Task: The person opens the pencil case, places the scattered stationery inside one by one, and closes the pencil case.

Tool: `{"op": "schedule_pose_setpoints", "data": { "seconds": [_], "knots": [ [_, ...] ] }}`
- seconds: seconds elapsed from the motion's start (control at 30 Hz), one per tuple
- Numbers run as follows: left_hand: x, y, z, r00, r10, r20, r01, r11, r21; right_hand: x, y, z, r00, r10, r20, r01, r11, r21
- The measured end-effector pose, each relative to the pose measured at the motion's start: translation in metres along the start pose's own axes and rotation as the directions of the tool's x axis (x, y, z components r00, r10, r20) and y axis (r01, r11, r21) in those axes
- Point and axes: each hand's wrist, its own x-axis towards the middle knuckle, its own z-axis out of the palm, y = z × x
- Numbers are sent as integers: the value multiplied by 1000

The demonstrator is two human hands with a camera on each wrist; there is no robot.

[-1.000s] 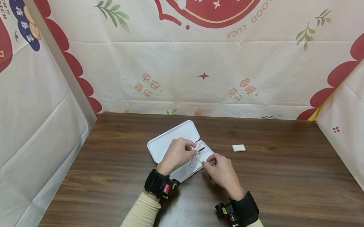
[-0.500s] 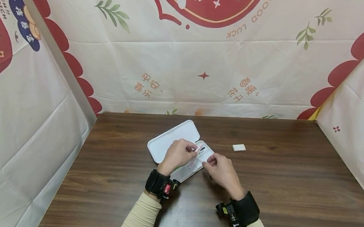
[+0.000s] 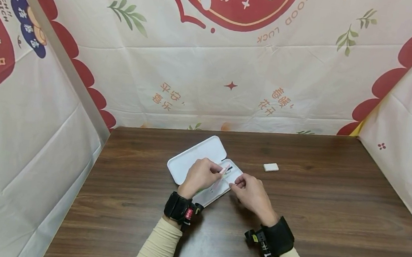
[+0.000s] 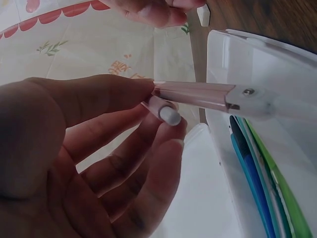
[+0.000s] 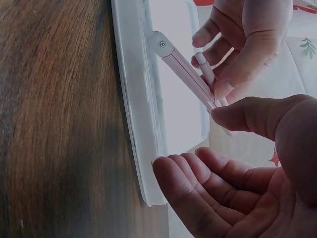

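An open white pencil case [image 3: 211, 196] lies on the table, its lid [image 3: 193, 160] spread to the far left. Over it, my left hand [image 3: 202, 173] pinches a slim pink tool [image 4: 198, 95] between thumb and fingers. That tool has a white joint with a small screw and a second pink rod with a rounded white end; its exact kind is unclear. By the near right edge of the case, my right hand [image 3: 251, 193] has relaxed fingers, thumb apart and nothing between them. Whether its fingertips touch the case cannot be told. Blue and green pens [image 4: 265, 178] lie inside the case.
A small white eraser [image 3: 271, 167] lies on the brown wooden table [image 3: 314, 207], right of the case. Printed white cloth [image 3: 205, 65] hangs behind the table and along both sides.
Both hands stay nearly in place. The pink tool in my left hand has tilted slightly, and its lower end shows less clearly in the head view.
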Motion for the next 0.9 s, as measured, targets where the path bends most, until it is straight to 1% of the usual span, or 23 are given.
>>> {"op": "schedule_pose_setpoints", "data": {
  "seconds": [0.17, 0.4, 0.7, 0.9],
  "knots": [
    [0, -2, 1, 1000, 12, 3, -12, 1000, -3, -1, 0, 1, 1000, 10, 5, -10, 1000, 5],
    [-1, -3, -1, 1000, 15, 18, -15, 1000, -15, 0, 1, 0, 1000, -5, 5, 5, 1000, 4],
    [-2, -4, -2, 999, -10, 52, 9, 1000, 13, -1, -1, -1, 1000, -4, 11, 4, 1000, 2],
    [-2, -4, -1, 996, -38, 79, 36, 999, 35, -1, -1, -1, 1000, -10, 12, 10, 1000, 2]
  ]
}}
